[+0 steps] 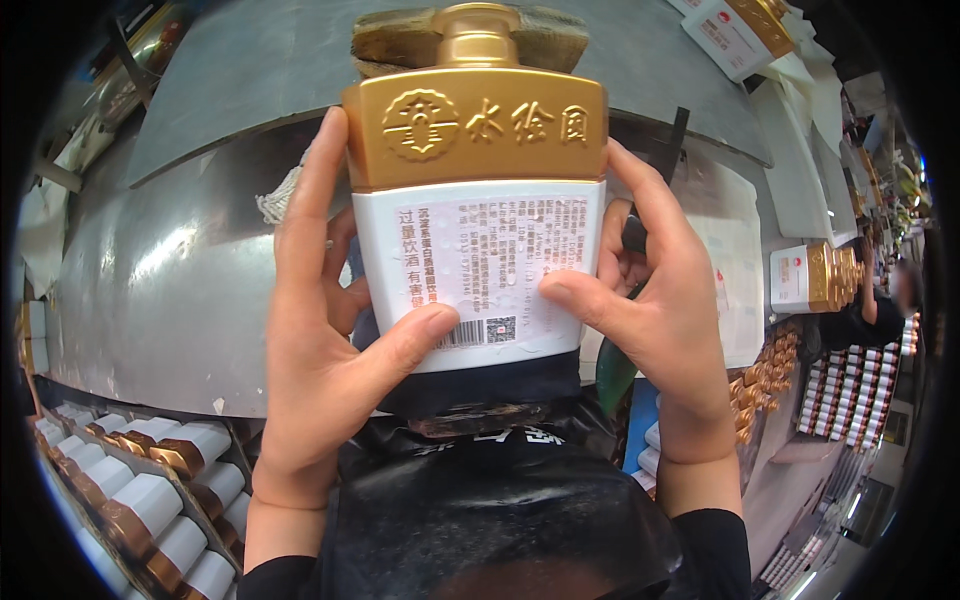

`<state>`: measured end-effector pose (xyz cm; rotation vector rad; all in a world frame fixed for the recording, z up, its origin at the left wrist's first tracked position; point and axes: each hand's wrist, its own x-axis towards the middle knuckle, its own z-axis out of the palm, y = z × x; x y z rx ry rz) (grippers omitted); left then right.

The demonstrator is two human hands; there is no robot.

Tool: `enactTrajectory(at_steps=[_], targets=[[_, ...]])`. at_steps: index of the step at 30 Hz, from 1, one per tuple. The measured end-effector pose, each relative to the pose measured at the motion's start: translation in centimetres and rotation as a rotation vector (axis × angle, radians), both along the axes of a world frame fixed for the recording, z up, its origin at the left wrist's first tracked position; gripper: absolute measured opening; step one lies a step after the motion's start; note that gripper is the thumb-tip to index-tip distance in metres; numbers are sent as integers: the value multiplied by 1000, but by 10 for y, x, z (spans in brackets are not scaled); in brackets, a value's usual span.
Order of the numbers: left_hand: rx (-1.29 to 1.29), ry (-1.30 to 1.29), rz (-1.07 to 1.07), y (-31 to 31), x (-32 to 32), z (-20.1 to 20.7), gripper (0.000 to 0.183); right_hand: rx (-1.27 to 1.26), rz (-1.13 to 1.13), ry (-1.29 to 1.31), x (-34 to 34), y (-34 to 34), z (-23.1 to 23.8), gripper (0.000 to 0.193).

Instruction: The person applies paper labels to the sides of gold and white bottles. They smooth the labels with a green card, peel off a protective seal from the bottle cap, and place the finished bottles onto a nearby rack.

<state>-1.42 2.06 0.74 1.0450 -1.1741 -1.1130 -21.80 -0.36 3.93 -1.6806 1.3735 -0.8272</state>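
A flat-sided bottle [478,270] with a gold shoulder and neck and a white body stands upright before me, its back face turned to me. A translucent printed label [490,245] lies on the white part, with small bubbles or creases in it. My left hand [325,300] grips the bottle's left side, its thumb pressed on the label's lower left. From the right side my right hand [655,290] holds it, the thumb on the label's lower right. Partly hidden by the right fingers is a small black thing [633,235] whose kind I cannot make out.
A wooden block [395,42] sits behind the bottle's neck on the grey metal table [200,240]. White cord [280,197] lies left. Another bottle [725,40] is at the far right. Racks of similar bottles [150,500] stand lower left; a person [880,310] is beyond, right.
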Motion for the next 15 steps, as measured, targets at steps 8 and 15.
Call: enactTrajectory(at_steps=[8,15], targets=[[55,47,-12,1,2,1,102,36,-26,-45,3,2,3,85],[53,-73,-53,3,9,3,107,38,-44,-48,4,2,2,85]])
